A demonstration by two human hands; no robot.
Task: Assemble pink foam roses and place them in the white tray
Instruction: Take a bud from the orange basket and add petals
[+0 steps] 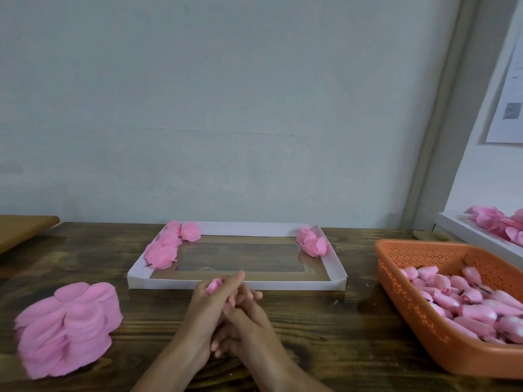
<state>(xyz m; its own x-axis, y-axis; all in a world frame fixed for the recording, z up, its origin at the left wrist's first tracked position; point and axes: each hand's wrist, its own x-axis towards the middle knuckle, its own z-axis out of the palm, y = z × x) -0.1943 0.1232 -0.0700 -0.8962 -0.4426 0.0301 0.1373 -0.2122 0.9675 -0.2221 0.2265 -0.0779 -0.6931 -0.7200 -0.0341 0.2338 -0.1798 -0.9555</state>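
A pink foam rose bud (214,285) sits between my two hands, just in front of the white tray (237,284). My left hand (208,304) curls round the bud. My right hand (249,315) presses against the left from the right, its fingers curled at the bud's lower part. Several finished pink roses (167,244) lie in the tray's far left corner, and more roses (313,241) lie in its far right corner. The tray's middle shows the table through a clear window.
A stack of pink foam petals (66,326) lies on the wooden table (325,329) at the left. An orange perforated basket (418,301) of pink buds stands at the right. Behind it, another white tray (464,230) holds more pink roses. A wall stands close behind.
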